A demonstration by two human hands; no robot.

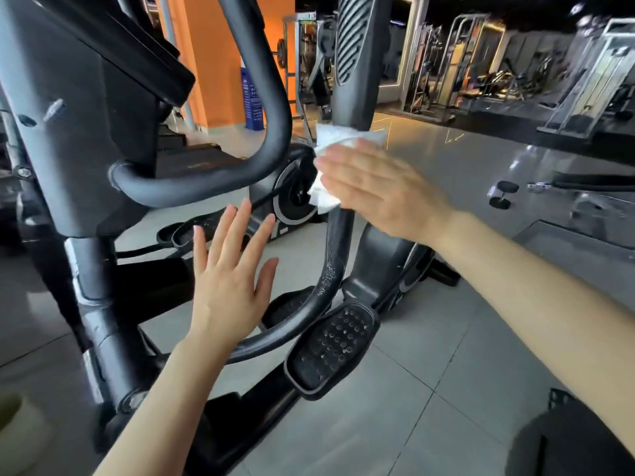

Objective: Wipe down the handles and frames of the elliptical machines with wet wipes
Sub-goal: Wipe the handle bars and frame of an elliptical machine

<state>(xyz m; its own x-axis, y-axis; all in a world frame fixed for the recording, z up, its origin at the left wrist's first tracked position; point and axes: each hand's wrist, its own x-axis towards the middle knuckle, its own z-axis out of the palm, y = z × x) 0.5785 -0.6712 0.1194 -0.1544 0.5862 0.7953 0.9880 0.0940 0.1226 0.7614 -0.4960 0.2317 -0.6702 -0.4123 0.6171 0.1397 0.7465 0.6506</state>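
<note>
Mid-wipe on the elliptical's swing arm (338,235), right side of the machine.

Right hand (381,187) flat, fingers straight, pressing a wet wipe (331,139) against the dark bar just below the ribbed grip (355,36). Left hand (230,276) spread wide and loose, holding nothing, hovering near the fixed handlebar (275,108). Wipe looks thin, floppy and soaked, so probably bunches or slides unless pinned by the whole palm; wrapping it round the tube likely better than pinching an edge. Bar looks stiff and smooth, wet streaks lower down, probably slick. Foot pedal (330,348) below, not touched.
</note>
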